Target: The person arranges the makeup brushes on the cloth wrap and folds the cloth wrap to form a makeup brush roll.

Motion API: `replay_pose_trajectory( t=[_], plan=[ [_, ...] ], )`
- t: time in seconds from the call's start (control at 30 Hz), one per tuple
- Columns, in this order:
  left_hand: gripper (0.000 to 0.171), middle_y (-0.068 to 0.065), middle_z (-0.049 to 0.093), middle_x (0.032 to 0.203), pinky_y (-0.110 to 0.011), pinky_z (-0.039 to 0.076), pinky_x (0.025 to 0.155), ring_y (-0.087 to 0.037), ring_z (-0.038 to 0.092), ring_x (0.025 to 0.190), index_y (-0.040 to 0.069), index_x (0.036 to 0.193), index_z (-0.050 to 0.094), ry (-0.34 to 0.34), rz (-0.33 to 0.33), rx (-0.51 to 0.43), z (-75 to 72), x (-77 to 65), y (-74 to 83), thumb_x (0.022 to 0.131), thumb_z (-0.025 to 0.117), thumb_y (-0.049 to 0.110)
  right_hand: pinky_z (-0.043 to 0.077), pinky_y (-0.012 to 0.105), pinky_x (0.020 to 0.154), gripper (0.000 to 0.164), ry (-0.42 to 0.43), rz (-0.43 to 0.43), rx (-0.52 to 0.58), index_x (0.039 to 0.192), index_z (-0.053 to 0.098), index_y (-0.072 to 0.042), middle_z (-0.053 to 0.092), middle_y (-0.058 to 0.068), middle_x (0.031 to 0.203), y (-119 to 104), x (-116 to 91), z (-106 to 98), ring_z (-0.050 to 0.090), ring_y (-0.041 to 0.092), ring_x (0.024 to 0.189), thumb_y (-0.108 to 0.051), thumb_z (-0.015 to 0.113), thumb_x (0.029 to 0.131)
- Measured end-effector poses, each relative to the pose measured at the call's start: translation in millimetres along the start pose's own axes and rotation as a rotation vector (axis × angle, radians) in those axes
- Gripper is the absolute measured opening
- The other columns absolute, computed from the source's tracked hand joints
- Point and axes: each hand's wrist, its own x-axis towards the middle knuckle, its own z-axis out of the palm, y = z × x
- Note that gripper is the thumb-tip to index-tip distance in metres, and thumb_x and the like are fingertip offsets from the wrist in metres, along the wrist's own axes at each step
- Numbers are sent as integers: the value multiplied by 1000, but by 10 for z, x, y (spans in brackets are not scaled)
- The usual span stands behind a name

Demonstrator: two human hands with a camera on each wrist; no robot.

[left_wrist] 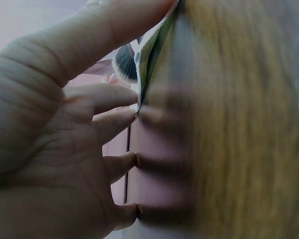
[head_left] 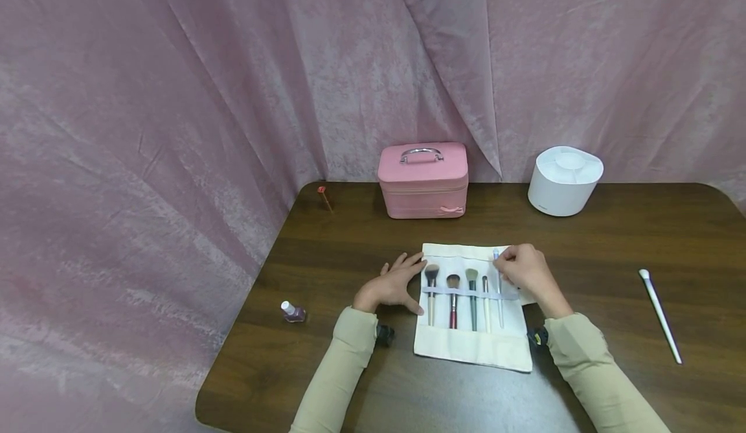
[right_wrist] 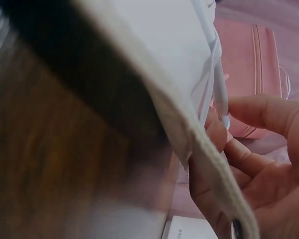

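Observation:
A cream fabric brush roll [head_left: 473, 349] lies unfolded on the table, with an elastic band [head_left: 460, 290] across it. Several makeup brushes sit under the band, among them a dark-bristled brush [head_left: 431, 277] and a green-handled brush [head_left: 473, 290]. My right hand [head_left: 527, 271] pinches a slim white brush [head_left: 499, 290] near its upper end, at the roll's right side. In the right wrist view, this brush [right_wrist: 220, 92] runs beneath the band between thumb and fingers. My left hand [head_left: 396, 284] rests spread at the roll's left edge, thumb and fingertips touching the fabric and table.
A pink case [head_left: 424, 193] and a white organizer [head_left: 564, 187] stand at the back, before a pink curtain. Another white brush [head_left: 660, 316] lies to the right. A nail polish bottle [head_left: 293, 312] lies on the left, and an orange tube [head_left: 324, 197] is at the far left corner.

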Motion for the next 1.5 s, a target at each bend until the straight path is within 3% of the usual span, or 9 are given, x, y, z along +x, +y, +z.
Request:
replay_pose_trajectory(
  t=[0.5, 0.87, 1.17, 1.4, 1.5],
  plan=[
    [107, 2, 12, 169, -60, 4, 119, -26, 1, 155, 15, 161, 30, -10, -8, 4, -7, 2, 4, 75, 92, 27, 42, 33, 59, 15, -26, -14, -64, 85, 73, 3, 59, 3, 61, -15, -44, 9, 54, 20, 61, -9, 67, 90],
    [106, 2, 11, 169, -61, 4, 119, -26, 0, 155, 15, 161, 29, -14, -5, 7, 5, 8, -5, 76, 91, 27, 35, 30, 50, 32, -35, 47, -165, 63, 64, -6, 45, -1, 54, -56, -88, 22, 45, 17, 53, -16, 62, 94],
    [107, 1, 12, 169, -61, 4, 119, -27, 1, 155, 14, 161, 29, -11, 2, 4, -6, 8, -7, 75, 92, 27, 34, 29, 51, 32, -70, 73, -231, 61, 63, -7, 41, -2, 55, -48, -93, 24, 43, 15, 54, -17, 65, 91],
    [107, 0, 12, 169, -62, 5, 118, -28, 1, 155, 13, 161, 30, -15, 3, 9, -6, 2, -7, 76, 92, 27, 40, 38, 60, 22, -96, 77, -270, 72, 71, -2, 57, 4, 66, -49, -110, 17, 51, 22, 63, -18, 68, 88],
    [106, 0, 12, 169, -62, 5, 118, -28, 1, 155, 13, 161, 29, -16, 4, 10, -9, 1, -4, 76, 92, 27, 41, 37, 60, 21, -114, 73, -274, 74, 70, -1, 57, 5, 66, -57, -118, 12, 52, 22, 63, -17, 69, 88]
  ],
)
